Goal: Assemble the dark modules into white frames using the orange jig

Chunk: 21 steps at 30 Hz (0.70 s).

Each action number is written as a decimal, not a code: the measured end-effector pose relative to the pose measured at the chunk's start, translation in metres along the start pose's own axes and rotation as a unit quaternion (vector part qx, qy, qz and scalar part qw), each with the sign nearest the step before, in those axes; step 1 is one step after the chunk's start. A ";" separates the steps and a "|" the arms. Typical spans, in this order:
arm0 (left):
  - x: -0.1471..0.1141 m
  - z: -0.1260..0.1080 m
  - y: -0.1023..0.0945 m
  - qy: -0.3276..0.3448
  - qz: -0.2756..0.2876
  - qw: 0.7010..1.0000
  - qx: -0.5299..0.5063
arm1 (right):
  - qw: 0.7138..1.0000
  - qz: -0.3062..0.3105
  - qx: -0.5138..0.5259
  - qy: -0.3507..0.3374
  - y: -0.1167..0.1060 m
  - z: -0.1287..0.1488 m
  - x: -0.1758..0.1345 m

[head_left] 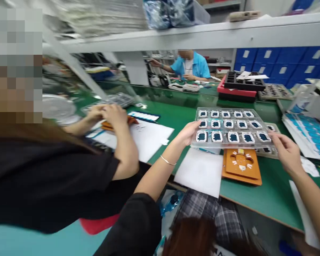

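Observation:
Between both hands, above the green bench, is a clear plastic tray (pixel 224 145) with rows of small white-framed, dark-centred parts (pixel 228 124). My left hand (pixel 190 133) grips the tray's left edge, fingers beneath it. At the right corner, my right hand (pixel 286 151) has its thumb and fingers closed on the rim. Below the tray lies an orange fixture plate (pixel 241 167) with a shaped recess and small white pieces; the tray hides its far part. Left of the plate is a white sheet (pixel 200 170). Another tray (pixel 272 128) shows partly behind the right end.
To my left, a co-worker's hands (pixel 112 115) work over another orange fixture (pixel 109 125). Blue-printed sheets (pixel 306 131) and a bottle (pixel 302 101) lie at right. Black and red trays (pixel 240 89) are stacked behind. A white shelf beam (pixel 176 38) crosses above; another person (pixel 193 67) sits beyond.

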<state>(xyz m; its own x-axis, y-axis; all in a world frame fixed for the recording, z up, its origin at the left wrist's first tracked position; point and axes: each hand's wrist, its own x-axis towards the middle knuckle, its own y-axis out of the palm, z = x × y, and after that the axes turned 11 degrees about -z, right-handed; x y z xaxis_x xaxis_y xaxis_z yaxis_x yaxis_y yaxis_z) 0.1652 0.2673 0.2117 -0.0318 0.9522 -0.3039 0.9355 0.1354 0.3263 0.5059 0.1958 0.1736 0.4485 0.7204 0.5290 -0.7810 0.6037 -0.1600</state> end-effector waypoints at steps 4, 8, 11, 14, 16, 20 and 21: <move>-0.015 -0.006 -0.036 0.022 -0.073 0.996 -0.048 | 0.997 0.079 0.018 0.014 0.002 0.000 -0.003; -0.019 0.000 -0.075 0.049 -0.153 0.983 -0.090 | 0.993 0.105 -0.049 -0.015 -0.001 -0.003 -0.001; -0.014 0.003 -0.097 0.061 -0.211 0.971 -0.097 | 0.978 0.124 -0.136 -0.098 -0.002 -0.005 0.001; -0.008 0.005 -0.110 0.067 -0.257 0.961 -0.079 | 0.957 0.172 -0.161 -0.168 -0.001 -0.008 0.001; -0.006 0.007 -0.116 0.064 -0.277 0.957 -0.051 | 0.947 0.208 -0.159 -0.186 0.001 -0.011 0.001; -0.023 0.010 -0.129 0.059 -0.285 0.955 0.048 | 0.938 0.237 -0.167 -0.192 0.001 -0.017 0.001; -0.032 0.010 -0.132 0.065 -0.284 0.953 0.081 | 0.938 0.234 -0.167 -0.196 0.000 -0.019 0.002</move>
<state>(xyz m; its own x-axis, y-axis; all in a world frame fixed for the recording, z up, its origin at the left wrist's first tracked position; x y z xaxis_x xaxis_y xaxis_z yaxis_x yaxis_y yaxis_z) 0.0461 0.2164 0.1693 -0.5824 0.7657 -0.2731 0.7965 0.6047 -0.0031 0.5145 0.2038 0.1591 -0.1545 0.7925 0.5900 -0.6432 0.3726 -0.6689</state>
